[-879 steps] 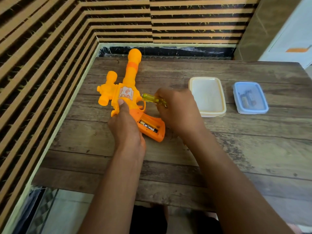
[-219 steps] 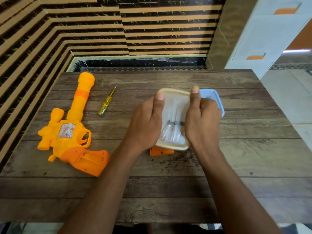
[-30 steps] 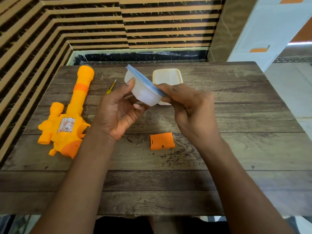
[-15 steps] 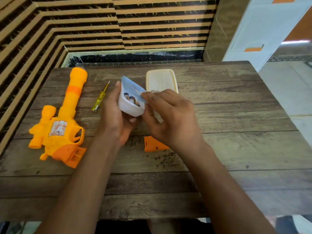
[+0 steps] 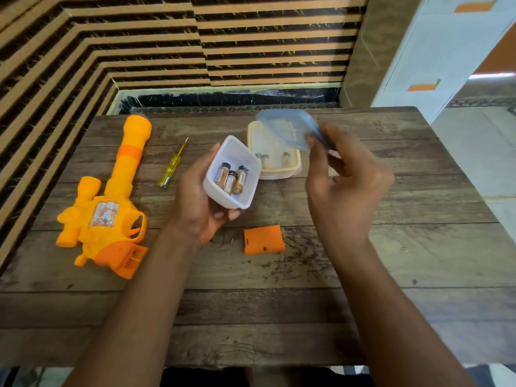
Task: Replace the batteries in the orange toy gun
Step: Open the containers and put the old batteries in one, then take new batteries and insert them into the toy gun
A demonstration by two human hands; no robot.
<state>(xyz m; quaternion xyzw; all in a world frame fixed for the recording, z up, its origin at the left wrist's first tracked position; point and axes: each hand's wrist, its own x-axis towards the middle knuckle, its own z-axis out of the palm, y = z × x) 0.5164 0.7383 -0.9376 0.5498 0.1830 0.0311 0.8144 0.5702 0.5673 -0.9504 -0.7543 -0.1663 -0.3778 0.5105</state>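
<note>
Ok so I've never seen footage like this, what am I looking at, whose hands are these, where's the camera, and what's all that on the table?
There is no machine here. A person is working with bare hands, and the one picture comes from a camera worn on the head, looking down.

The left hand holds a small white tub with three batteries in it. The right hand pinches a blue lid, held up off the tub.

On the wooden table lie the orange toy gun, a yellow screwdriver, an orange cover plate that is probably the gun's battery door, and a cream box with its lid on.
</note>
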